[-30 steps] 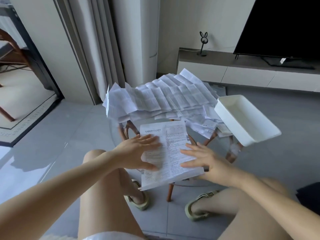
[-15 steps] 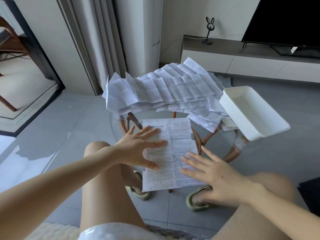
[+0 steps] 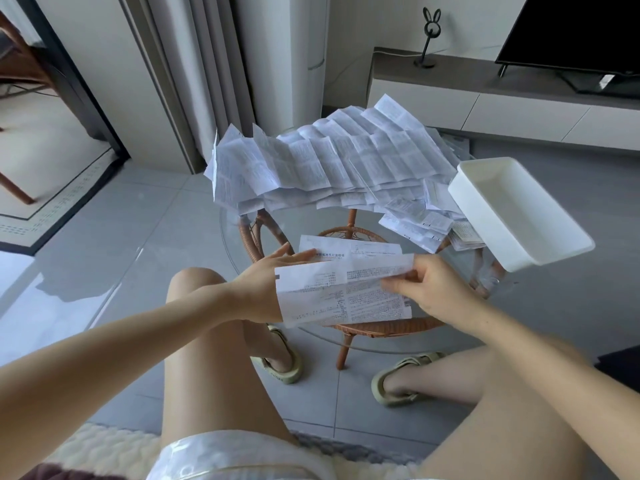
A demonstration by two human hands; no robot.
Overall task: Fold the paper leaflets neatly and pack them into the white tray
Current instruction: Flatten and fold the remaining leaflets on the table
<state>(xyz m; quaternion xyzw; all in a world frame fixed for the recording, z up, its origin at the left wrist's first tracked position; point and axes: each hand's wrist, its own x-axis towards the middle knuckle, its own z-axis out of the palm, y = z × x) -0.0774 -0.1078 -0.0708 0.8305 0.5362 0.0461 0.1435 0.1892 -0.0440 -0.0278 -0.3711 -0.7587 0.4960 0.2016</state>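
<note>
Pinching leaflet (image 3: 346,299) flap — right hand (image 3: 436,289) | left hand (image 3: 266,278) flat beneath (partly hidden)

A round glass table (image 3: 287,221) stands on a rattan base (image 3: 346,344) over grey floor tiles (image 3: 131,223). Beyond it, a pale curtain (image 3: 194,64) hangs left of a low cabinet (image 3: 467,102) — on top, a black rabbit-eared ornament (image 3: 430,36) and a dark television (image 3: 571,29). Two pale green sandals (image 3: 282,368) sit on the tiles by the table's near edge.
</note>
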